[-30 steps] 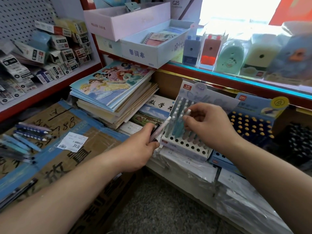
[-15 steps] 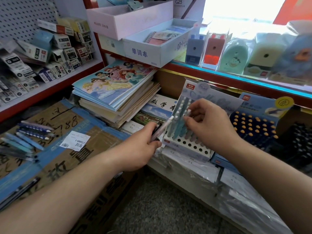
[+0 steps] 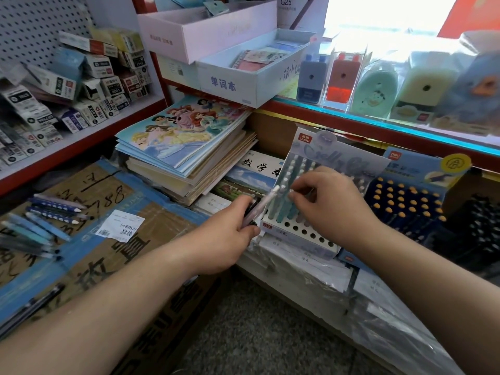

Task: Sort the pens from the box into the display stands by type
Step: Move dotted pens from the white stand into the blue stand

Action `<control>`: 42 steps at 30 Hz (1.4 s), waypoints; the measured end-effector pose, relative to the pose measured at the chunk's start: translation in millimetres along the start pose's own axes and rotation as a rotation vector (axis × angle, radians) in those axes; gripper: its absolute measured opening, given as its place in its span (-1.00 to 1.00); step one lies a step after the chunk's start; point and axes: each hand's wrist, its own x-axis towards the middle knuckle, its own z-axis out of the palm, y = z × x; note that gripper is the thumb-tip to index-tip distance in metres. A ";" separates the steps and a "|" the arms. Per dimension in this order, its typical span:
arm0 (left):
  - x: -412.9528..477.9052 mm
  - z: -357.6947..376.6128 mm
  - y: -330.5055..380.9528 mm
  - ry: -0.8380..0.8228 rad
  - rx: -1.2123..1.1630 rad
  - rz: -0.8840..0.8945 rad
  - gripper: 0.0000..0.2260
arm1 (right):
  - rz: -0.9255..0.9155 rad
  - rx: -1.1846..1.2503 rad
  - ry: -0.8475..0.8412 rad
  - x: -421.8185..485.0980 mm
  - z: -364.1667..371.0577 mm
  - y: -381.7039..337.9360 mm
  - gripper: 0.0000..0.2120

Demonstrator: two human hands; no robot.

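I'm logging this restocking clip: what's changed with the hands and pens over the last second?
Almost nothing. The right hand seems to have eased slightly down, pinching a pen in the white display stand; nothing taken or released. The left hand still grips its pens beside the stand; the loose pens on the cardboard box lie as before.

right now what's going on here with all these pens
A person is filling a pale blue display stand. The left hand grips a bunch of pens beside it, while the right hand pinches one pen among those standing in the stand. The front holes are empty. Loose pens lie on the cardboard box at left.
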 end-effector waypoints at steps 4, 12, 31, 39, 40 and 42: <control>0.1 -0.6 -1.3 -0.007 -0.011 0.009 -0.80 | 0.012 -0.012 0.033 -0.1 2.0 -1.6 -0.83; -0.3 0.0 -2.0 -0.003 -0.025 0.015 -0.80 | -0.007 -0.073 0.021 -3.2 -3.3 -8.3 -0.84; 2.1 11.1 4.0 -0.078 -0.039 0.053 -0.84 | 0.483 1.079 0.080 -13.2 -45.7 3.6 -0.88; 8.4 12.4 0.6 -0.046 -0.025 -0.005 -0.78 | 0.136 0.327 0.089 -19.5 -35.0 20.5 -0.89; 8.6 12.8 0.9 -0.044 -0.021 -0.010 -0.78 | 0.120 0.276 0.077 -19.2 -30.9 20.4 -0.88; 8.4 13.8 2.2 -0.042 -0.015 -0.016 -0.78 | 0.108 0.253 0.068 -18.6 -24.6 18.4 -0.89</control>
